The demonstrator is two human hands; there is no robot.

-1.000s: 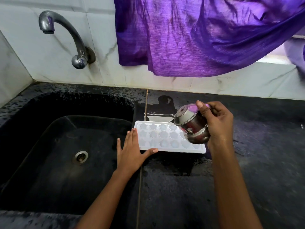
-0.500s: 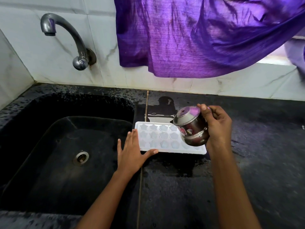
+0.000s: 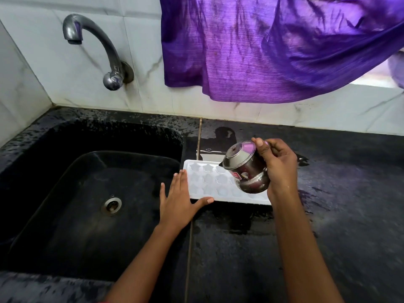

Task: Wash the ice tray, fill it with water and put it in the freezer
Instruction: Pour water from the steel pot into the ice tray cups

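Two hands work: the left hand (image 3: 177, 201) lays straight fingers (image 3: 181, 181) on the ice tray (image 3: 207, 182), flat on the wet desk (image 3: 338, 237) beside the sink (image 3: 76, 204), the right hand (image 3: 278, 169) grips a tipped steel pot (image 3: 247, 171) above it; filled, it looks light and sloshy, best lifted level by both ends.

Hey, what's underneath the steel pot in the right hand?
The white ice tray on the black counter. Its left cells show; those beneath the pot are covered.
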